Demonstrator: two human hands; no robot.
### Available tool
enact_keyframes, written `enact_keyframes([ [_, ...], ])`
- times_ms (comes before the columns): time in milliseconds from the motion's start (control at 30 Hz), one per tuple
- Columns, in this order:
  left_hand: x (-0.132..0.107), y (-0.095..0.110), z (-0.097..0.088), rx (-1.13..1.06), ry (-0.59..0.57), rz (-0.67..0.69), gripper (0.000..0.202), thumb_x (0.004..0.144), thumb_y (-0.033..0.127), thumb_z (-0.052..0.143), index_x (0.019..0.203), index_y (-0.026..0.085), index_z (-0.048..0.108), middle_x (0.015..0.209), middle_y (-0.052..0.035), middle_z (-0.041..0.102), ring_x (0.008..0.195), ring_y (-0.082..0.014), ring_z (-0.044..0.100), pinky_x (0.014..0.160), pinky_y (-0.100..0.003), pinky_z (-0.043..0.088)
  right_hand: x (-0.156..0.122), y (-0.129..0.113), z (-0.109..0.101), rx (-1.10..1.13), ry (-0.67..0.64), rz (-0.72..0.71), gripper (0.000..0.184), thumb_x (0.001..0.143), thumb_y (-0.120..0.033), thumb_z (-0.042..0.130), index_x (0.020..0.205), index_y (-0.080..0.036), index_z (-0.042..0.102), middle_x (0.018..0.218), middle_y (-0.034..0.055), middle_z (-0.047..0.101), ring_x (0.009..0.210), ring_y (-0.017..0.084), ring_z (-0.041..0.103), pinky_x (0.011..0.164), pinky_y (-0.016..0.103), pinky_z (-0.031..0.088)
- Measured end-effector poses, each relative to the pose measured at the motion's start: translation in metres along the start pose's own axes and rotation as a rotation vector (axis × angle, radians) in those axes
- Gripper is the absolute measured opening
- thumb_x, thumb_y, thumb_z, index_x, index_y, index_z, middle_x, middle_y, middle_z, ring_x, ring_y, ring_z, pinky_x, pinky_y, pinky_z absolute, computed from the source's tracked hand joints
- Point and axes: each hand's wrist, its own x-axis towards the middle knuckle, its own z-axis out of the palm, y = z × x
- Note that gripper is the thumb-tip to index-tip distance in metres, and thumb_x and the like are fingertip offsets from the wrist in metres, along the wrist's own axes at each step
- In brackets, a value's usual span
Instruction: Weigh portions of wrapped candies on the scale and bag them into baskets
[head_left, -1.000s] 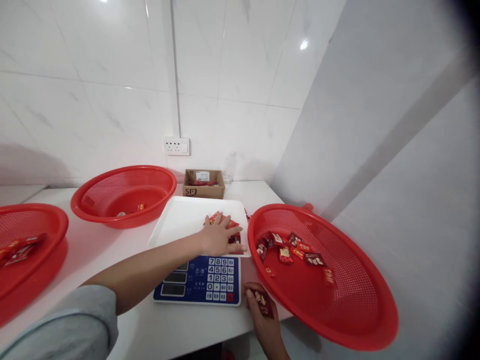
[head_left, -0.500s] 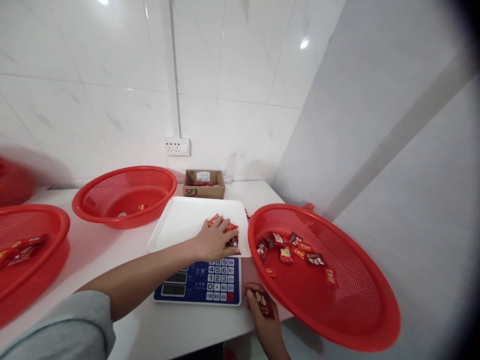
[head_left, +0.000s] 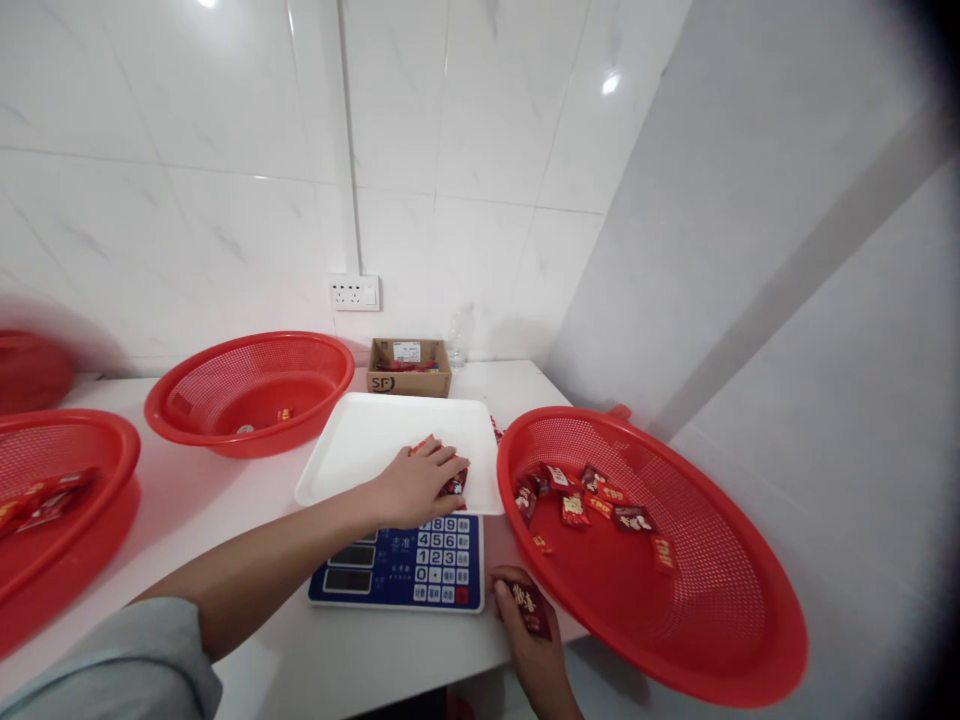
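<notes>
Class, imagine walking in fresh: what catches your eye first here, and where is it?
The large red basket at right, scattered with snack packets, dominates. At centre, the left hand covers red packets on the white tray, while the right hand holds a dark red packet at the counter front edge.

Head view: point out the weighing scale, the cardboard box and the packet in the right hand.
weighing scale (head_left: pixel 439 556), head view, number keypad.
cardboard box (head_left: pixel 412 383), head view, front wall.
packet (head_left: pixel 529 607), head view, printed face.

Red pkts (head_left: pixel 454 484) bunched, near-right corner of white tray (head_left: pixel 367 440), mostly hidden. Dark-red pkt (head_left: pixel 529 608) tilted, at counter (head_left: pixel 337 650) edge.
</notes>
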Motion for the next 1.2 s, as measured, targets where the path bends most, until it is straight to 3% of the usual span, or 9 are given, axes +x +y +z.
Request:
enact_keyframes([
  [333, -0.003, -0.007, 0.0, -0.089, 0.072, -0.011, 0.047, 0.089, 0.031, 0.043, 0.136, 0.025, 0.035, 0.131, -0.0076, 0.051, 0.124, -0.0267, 0.044, 0.095, -0.041, 0.041, 0.0, -0.003, 0.001, 0.018, 0.012, 0.043, 0.03, 0.073, -0.046, 0.062, 0.075, -0.017, 0.069, 0.072, 0.0064, 0.068, 0.07, 0.021, 0.063, 0.067, 0.028, 0.052],
  [500, -0.004, -0.009, 0.001, -0.092, 0.14, -0.062, 0.042, 0.089, 0.027, 0.043, 0.131, 0.022, 0.039, 0.141, -0.0123, 0.037, 0.108, -0.0241, 0.057, 0.092, -0.038, 0.045, 0.0, -0.003, 0.0, 0.015, -0.012, 0.05, 0.031, 0.074, -0.048, 0.062, 0.075, -0.017, 0.069, 0.072, 0.0062, 0.068, 0.068, 0.02, 0.063, 0.066, 0.027, 0.052],
  [567, -0.004, -0.009, 0.003, -0.076, 0.158, -0.071, 0.037, 0.09, 0.027, 0.044, 0.126, 0.02, 0.044, 0.146, -0.0143, 0.029, 0.116, -0.027, 0.051, 0.095, -0.041, 0.043, 0.0, 0.0, 0.0, 0.019, -0.008, 0.049, 0.032, 0.074, -0.048, 0.062, 0.076, -0.017, 0.069, 0.073, 0.0064, 0.068, 0.068, 0.02, 0.063, 0.066, 0.027, 0.051],
  [667, -0.002, -0.01, 0.006, -0.044, 0.176, -0.059, 0.032, 0.092, 0.029, 0.042, 0.122, 0.019, 0.05, 0.15, -0.0142, 0.02, 0.133, -0.0309, 0.032, 0.103, -0.044, 0.035, 0.0, 0.003, 0.0, 0.023, -0.009, 0.057, 0.031, 0.074, -0.047, 0.063, 0.077, -0.017, 0.069, 0.074, 0.0066, 0.069, 0.07, 0.02, 0.063, 0.067, 0.027, 0.051],
  [767, 0.0, -0.01, 0.01, -0.009, 0.172, -0.044, 0.032, 0.094, 0.029, 0.038, 0.12, 0.018, 0.053, 0.15, -0.013, 0.023, 0.138, -0.0333, 0.017, 0.107, -0.051, 0.026, -0.001, 0.005, 0.001, 0.033, -0.011, 0.071, 0.031, 0.074, -0.047, 0.062, 0.078, -0.017, 0.069, 0.076, 0.0061, 0.068, 0.07, 0.02, 0.063, 0.067, 0.027, 0.051],
  [833, 0.001, -0.011, 0.011, 0.004, 0.158, -0.031, 0.033, 0.095, 0.032, 0.036, 0.12, 0.019, 0.053, 0.147, -0.0112, 0.031, 0.139, -0.0325, 0.016, 0.109, -0.053, 0.022, -0.001, 0.006, 0.001, 0.036, -0.02, 0.069, 0.03, 0.075, -0.047, 0.062, 0.078, -0.017, 0.068, 0.077, 0.006, 0.068, 0.072, 0.02, 0.063, 0.069, 0.027, 0.051],
  [933, 0.001, -0.011, 0.013, 0.003, 0.118, -0.002, 0.041, 0.093, 0.045, 0.04, 0.124, 0.02, 0.05, 0.14, -0.0103, 0.043, 0.136, -0.0311, 0.026, 0.108, -0.051, 0.025, 0.0, 0.006, 0.001, 0.029, -0.039, 0.06, 0.03, 0.076, -0.046, 0.06, 0.079, -0.017, 0.067, 0.075, 0.0057, 0.067, 0.072, 0.02, 0.062, 0.069, 0.027, 0.051],
  [1067, -0.003, -0.01, 0.011, -0.001, 0.068, 0.017, 0.065, 0.084, 0.063, 0.044, 0.132, 0.019, 0.043, 0.14, -0.0125, 0.043, 0.133, -0.0334, 0.03, 0.106, -0.052, 0.028, 0.0, 0.005, 0.0, 0.014, -0.034, 0.054, 0.03, 0.076, -0.046, 0.061, 0.079, -0.017, 0.067, 0.074, 0.0058, 0.067, 0.07, 0.02, 0.061, 0.067, 0.027, 0.05],
  [1200, -0.008, -0.007, 0.009, 0.002, 0.032, 0.032, 0.081, 0.075, 0.07, 0.05, 0.135, 0.017, 0.039, 0.14, -0.0158, 0.041, 0.132, -0.0349, 0.03, 0.104, -0.051, 0.03, -0.001, 0.002, 0.001, 0.039, -0.019, 0.037, 0.028, 0.076, -0.046, 0.061, 0.076, -0.018, 0.068, 0.074, 0.006, 0.067, 0.07, 0.02, 0.062, 0.067, 0.027, 0.051],
])
